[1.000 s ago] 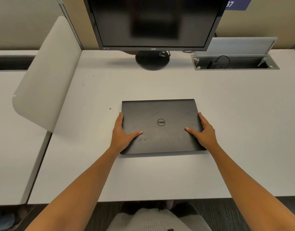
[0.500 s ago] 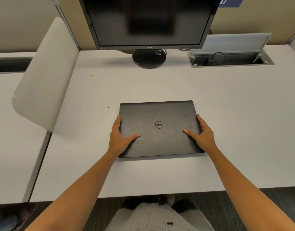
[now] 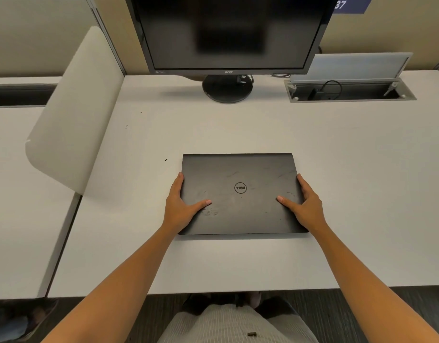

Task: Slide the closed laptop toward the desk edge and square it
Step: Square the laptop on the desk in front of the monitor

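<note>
Laptop (image 3: 240, 194), closed and marked "Dell", is being gripped at centre frame on the desk (image 3: 349, 169) by left hand (image 3: 180, 206) and right hand (image 3: 306, 206), thumbs on the lid, fingers along its sides.

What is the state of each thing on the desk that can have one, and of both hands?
laptop: closed, flat on the desk, short of the near edge
monitor: screen dark
cable hatch: lid open
left hand: gripping the laptop's left side, thumb on lid
right hand: gripping the laptop's right side, thumb on lid
</note>
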Tool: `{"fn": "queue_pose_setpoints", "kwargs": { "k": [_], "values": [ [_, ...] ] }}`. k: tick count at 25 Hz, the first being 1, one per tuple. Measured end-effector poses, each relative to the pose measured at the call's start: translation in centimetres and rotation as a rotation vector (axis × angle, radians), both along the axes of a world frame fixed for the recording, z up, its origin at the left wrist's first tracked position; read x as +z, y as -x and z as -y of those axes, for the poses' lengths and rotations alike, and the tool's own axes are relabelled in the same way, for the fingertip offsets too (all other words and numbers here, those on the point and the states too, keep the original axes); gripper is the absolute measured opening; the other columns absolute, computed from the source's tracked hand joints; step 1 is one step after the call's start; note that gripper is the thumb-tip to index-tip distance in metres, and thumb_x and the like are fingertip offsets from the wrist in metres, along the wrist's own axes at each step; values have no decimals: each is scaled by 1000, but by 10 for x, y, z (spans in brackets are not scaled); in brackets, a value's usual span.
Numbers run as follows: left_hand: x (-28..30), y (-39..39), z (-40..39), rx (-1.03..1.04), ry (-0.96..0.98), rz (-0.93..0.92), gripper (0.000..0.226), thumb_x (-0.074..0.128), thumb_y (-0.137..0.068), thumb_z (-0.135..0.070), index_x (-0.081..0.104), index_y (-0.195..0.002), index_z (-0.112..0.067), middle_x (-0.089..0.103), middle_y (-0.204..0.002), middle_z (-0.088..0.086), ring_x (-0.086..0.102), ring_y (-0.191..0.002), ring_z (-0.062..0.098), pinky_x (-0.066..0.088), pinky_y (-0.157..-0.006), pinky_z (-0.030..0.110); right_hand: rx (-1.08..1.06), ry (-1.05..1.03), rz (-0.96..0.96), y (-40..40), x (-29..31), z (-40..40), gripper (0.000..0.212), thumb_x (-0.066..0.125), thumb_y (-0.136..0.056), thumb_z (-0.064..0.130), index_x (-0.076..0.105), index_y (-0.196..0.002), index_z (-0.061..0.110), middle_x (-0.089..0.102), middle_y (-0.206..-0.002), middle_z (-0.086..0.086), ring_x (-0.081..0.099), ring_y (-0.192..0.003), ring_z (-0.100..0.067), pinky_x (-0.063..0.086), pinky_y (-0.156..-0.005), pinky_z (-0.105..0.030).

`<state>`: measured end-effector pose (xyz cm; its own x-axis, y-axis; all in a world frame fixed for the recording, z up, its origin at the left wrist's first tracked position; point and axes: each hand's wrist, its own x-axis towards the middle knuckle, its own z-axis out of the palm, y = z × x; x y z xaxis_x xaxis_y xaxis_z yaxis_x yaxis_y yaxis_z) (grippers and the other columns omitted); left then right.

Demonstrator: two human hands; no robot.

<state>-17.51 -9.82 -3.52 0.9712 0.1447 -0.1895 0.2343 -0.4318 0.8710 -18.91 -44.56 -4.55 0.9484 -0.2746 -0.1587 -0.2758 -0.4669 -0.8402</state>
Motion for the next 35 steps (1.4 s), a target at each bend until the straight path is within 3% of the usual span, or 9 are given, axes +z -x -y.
{"fn": "queue_pose_setpoints", "kwargs": {
  "k": [7, 12, 18, 32, 35],
  "values": [
    [1, 0, 3, 7, 21, -9, 115, 94, -66, -33, 26, -158, -19, 33, -161, -6, 33, -147, 14, 28, -119, 29, 3, -49, 10, 2, 3, 2, 94, 84, -78, 34, 33, -156, 22, 44, -155, 3, 46, -139, -20, 39, -109, -28],
    [0, 1, 3, 15, 29, -5, 115, 94, -66, -32, 27, -158, -18, 33, -161, -5, 33, -147, 14, 27, -117, 25, 15, -47, 0, 1, 4, 3, 95, 84, -78, 34, 32, -156, 23, 44, -155, 3, 47, -139, -21, 41, -112, -34],
    [0, 2, 2, 7, 22, 6, 114, 93, -66, -35, 27, -158, -19, 33, -162, -5, 33, -148, 15, 28, -120, 31, 26, -1, -21, -1, 5, 2, 96, 82, -79, 34, 28, -158, 21, 40, -158, 0, 43, -142, -24, 38, -113, -34],
    [-3, 2, 2, -17, -26, 29, 112, 90, -70, -38, 24, -159, -19, 29, -163, -5, 30, -149, 14, 25, -119, 26, 21, 28, -40, -1, 5, 0, 95, 80, -81, 35, 26, -158, 20, 37, -160, -2, 38, -145, -26, 34, -114, -37],
    [-5, 2, 5, -46, -105, 46, 104, 82, -80, -40, 18, -160, -17, 22, -166, -3, 23, -152, 15, 19, -119, 24, 28, 48, -16, 2, 5, -3, 91, 77, -84, 34, 26, -158, 20, 35, -160, 0, 36, -146, -23, 30, -112, -29]
  ]
}}
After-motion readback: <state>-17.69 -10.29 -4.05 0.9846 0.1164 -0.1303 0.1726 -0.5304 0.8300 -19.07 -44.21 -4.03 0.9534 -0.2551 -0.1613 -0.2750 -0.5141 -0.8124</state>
